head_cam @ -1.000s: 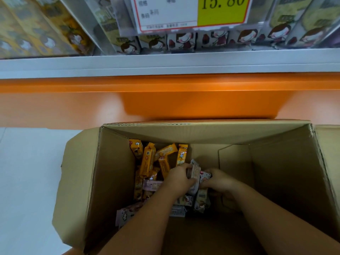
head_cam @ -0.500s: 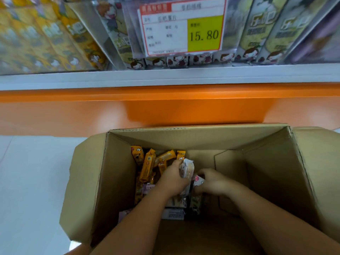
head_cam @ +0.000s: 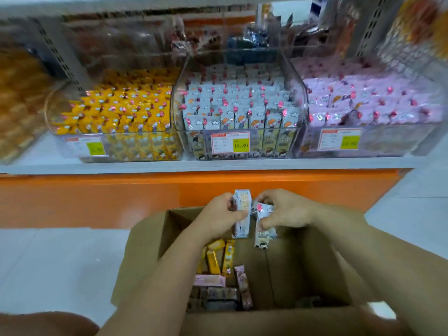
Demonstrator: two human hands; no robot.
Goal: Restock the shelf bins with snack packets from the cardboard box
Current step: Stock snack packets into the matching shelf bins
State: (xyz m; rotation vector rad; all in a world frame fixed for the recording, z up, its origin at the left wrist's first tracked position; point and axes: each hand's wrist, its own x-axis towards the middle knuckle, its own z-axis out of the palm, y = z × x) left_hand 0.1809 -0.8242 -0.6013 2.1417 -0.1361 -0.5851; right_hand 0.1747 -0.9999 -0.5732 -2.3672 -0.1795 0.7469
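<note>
Pale floor (head_cam: pixel 48 263) lies left of the open cardboard box (head_cam: pixel 140 258), which stands before the orange base (head_cam: pixel 97 197) of the shelf (head_cam: pixel 169 166). The shelf carries a yellow bin (head_cam: pixel 116 112), a middle bin (head_cam: pixel 238 110) and a pink bin (head_cam: pixel 371 110), all full. Above the box, the left hand (head_cam: pixel 218 215) grips an upright packet (head_cam: pixel 241 209) and the right hand's (head_cam: pixel 286 209) fingers pinch a second packet (head_cam: pixel 263 229). Loose packets (head_cam: pixel 213 263) lie in the box.
</note>
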